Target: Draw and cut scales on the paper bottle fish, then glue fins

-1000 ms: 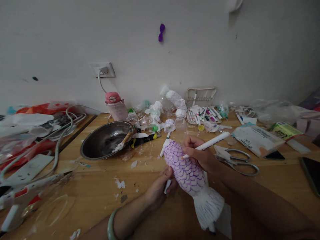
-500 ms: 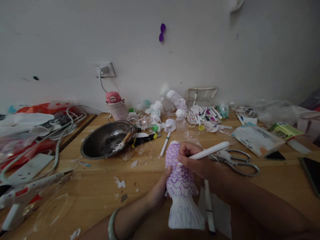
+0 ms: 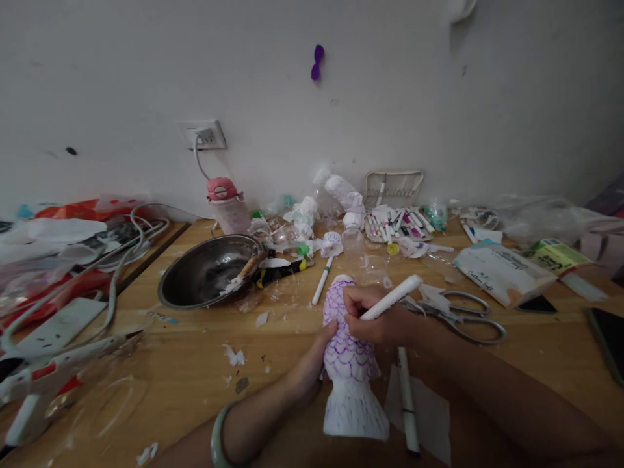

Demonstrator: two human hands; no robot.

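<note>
A white fish-tail-shaped craft piece [image 3: 350,354] covered in purple scale lines stands tilted in front of me, its flared fin at the bottom streaked with dark strokes. My left hand [image 3: 319,361] grips its left side, thumb on the front and the other fingers hidden behind. In my right hand [image 3: 373,317] is a white marker [image 3: 394,296], pinched between thumb and fingers over the piece's upper right side. The marker's tip is hidden by the fingers. A second white marker [image 3: 407,403] lies on a pale paper sheet [image 3: 431,419] to the right of the fin.
Scissors [image 3: 463,315] lie right of my right hand, near a tissue pack [image 3: 504,270]. A dark metal bowl [image 3: 182,292] holds a brush. Several markers [image 3: 400,222] lie at the back; a glue gun [image 3: 53,367] and cables are at left. A phone [image 3: 607,341] sits far right.
The marker in my right hand has swung more upright and shifted left. The craft piece's fin has moved slightly left and up. My left hand keeps its hold.
</note>
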